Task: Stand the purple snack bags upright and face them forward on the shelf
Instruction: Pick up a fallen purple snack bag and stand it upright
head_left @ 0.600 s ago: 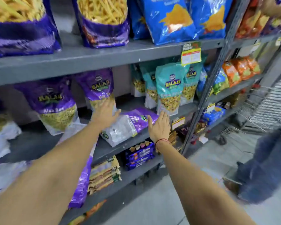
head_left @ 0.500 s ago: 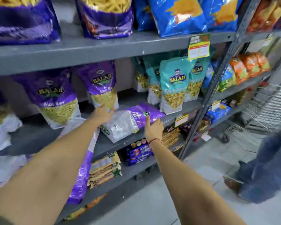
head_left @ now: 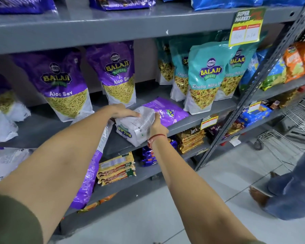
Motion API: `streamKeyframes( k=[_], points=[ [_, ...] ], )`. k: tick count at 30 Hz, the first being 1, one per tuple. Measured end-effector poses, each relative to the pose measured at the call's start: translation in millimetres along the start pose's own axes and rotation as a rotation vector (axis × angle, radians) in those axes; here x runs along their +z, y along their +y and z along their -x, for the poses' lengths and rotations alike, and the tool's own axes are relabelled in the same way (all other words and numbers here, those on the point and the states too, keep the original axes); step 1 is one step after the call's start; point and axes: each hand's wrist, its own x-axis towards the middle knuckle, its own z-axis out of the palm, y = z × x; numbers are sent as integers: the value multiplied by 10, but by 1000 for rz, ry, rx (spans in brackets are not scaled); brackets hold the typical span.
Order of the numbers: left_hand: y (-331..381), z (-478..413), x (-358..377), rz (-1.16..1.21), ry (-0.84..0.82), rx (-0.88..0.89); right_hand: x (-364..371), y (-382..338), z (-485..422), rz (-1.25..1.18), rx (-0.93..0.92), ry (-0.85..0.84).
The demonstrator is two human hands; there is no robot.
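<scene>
Both hands grip fallen Aloo Sev bag (head_left: 137,125), lying flat at shelf (head_left: 181,125) front edge: left hand (head_left: 121,111) on top, right hand (head_left: 156,125) at its right side. Two upright Aloo Sev bags (head_left: 65,83) stand behind it.

Both hands were open and reaching toward the shelf; now both are on the fallen purple bag (head_left: 144,120). Left hand (head_left: 121,110) dropped from the upright bag's base onto the lying bag's white end. Right hand (head_left: 156,126) went from hovering to gripping its near edge. Camera moved in closer.
</scene>
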Motion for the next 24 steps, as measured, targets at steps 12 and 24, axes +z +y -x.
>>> streamKeyframes(
  k=[12,24],
  points=[
    [-54,502,209,947,-353,97,-346,-162,-9,32,73,-468],
    [19,616,362,1092,-233,256,-678,-389,126,5,-88,-841]
  ],
)
